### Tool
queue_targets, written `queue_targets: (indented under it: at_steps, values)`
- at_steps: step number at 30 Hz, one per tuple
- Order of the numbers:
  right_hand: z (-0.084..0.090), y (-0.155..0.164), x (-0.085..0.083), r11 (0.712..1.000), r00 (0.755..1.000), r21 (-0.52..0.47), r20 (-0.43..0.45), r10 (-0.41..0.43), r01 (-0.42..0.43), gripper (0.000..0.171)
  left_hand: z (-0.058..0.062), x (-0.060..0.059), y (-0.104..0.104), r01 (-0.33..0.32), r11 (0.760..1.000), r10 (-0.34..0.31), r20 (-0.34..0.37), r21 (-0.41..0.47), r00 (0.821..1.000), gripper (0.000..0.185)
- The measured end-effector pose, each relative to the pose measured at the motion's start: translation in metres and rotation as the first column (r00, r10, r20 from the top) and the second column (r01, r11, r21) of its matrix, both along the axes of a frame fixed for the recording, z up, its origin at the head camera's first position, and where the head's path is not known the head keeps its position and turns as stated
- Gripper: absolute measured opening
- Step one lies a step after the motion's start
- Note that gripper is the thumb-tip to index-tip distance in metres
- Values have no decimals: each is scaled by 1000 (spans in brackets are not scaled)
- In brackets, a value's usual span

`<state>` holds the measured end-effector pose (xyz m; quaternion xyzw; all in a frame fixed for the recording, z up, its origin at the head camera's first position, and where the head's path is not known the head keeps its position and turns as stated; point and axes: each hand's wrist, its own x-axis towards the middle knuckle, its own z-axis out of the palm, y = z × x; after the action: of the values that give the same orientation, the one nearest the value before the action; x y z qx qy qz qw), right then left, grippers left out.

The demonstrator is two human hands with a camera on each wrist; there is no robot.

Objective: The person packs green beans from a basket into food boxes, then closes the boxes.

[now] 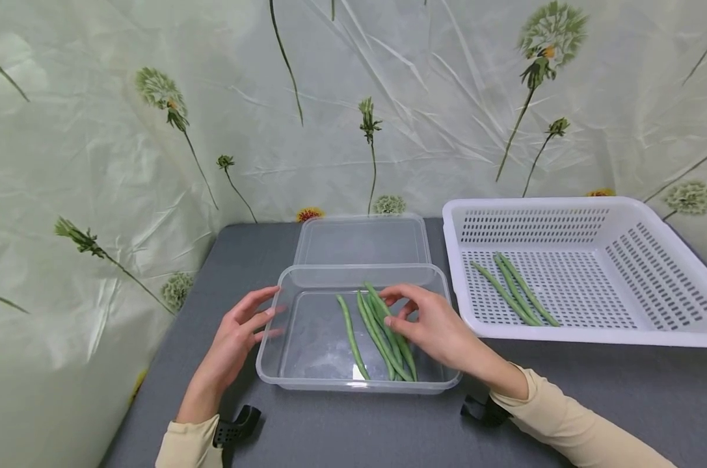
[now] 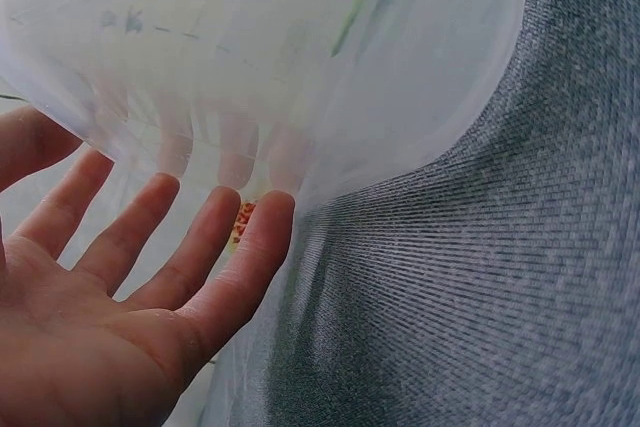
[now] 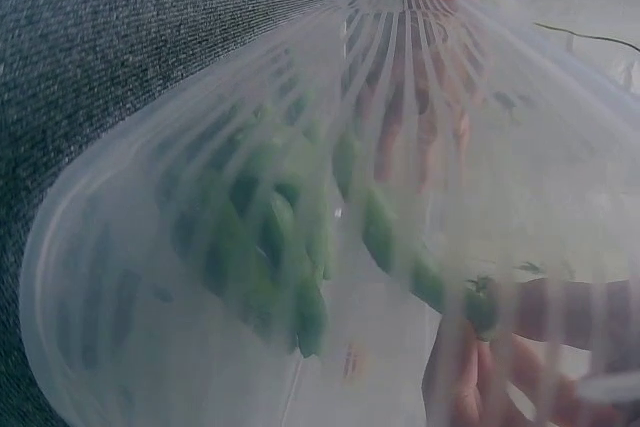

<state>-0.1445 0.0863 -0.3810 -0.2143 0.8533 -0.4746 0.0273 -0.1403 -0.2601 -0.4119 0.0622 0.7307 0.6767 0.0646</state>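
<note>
Beans (image 1: 382, 331) lying in the clear container (image 1: 306, 364) are blurring through its ribbed wall in our wrist views, our right hand (image 1: 432, 325) pinching some, our left hand (image 1: 236, 338) spreading flat-fingered against the wall, lid (image 1: 361, 240) and white basket (image 1: 669, 260) sitting beyond.

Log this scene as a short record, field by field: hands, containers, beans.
left hand: open, fingers against the clear container's left wall
right hand: fingers on the beans in container
clear container: on grey table, several green beans inside
lid: flat behind container
white basket: right of container, three beans
</note>
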Motion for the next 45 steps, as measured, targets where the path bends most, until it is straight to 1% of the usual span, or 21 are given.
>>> queue_targets:
  at_steps: [6, 8, 16, 18, 20, 22, 25, 26, 28, 30, 33, 36, 38, 42, 45]
  values:
    - [2, 1, 1, 999, 998, 49, -61, 4, -1, 32, 1, 0, 0, -4, 1000, 4, 4, -6, 1000, 46]
    - [1, 2, 1, 999, 998, 48, -67, 7, -4, 31, 1, 0, 1, -4, 1000, 4, 7, -7, 1000, 46]
    - [-1, 2, 3, 1000, 998, -23, -53, 19, -20, 30, 1, 0, 1, -1, 1000, 1, 19, 4, 1000, 48]
    - [-1, 3, 4, 998, 998, -62, -58, 28, -31, 30, 1, 0, 1, 2, 1000, -2, 24, 9, 1000, 48]
    - [-2, 3, 5, 993, 995, -110, -89, 39, -48, 29, 0, 0, 2, 2, 1000, -3, 29, 12, 1000, 48]
    - [-1, 4, 7, 983, 987, -165, -155, 50, -76, 26, -1, 0, 1, -1, 1000, 0, 29, 8, 1000, 47]
    - [2, 5, 9, 970, 957, -209, -283, 60, -122, 25, -1, 1, 1, -6, 1000, 6, 21, -1, 1000, 46]
    - [3, 6, 10, 968, 950, -213, -305, 60, -130, 25, -1, 1, 0, -6, 1000, 6, 17, -4, 1000, 46]
    - [7, 8, 12, 967, 948, -214, -312, 65, -137, 26, 0, 1, 0, -4, 1000, 4, 10, -9, 1000, 46]
    - [11, 12, 16, 966, 958, -220, -280, 70, -134, 27, 1, 0, -1, 0, 1000, 0, 4, -10, 1000, 46]
    - [18, 18, 21, 967, 970, -215, -225, 90, -140, 27, 0, 0, -1, -1, 1000, 1, 4, -11, 1000, 46]
    - [26, 26, 27, 966, 972, -202, -202, 120, -161, 31, 0, -1, -1, -3, 1000, 3, 4, -7, 1000, 46]
    - [33, 34, 30, 970, 969, -173, -205, 136, -173, 33, -1, -1, -1, -3, 1000, 3, 5, -5, 1000, 46]
    - [48, 56, 31, 981, 952, -87, -273, 142, -171, 37, -1, -1, 0, 0, 1000, 0, 10, -1, 1000, 46]
    - [61, 73, 27, 992, 939, -28, -327, 107, -123, 37, 0, -1, -1, -2, 1000, 2, 9, 2, 1000, 46]
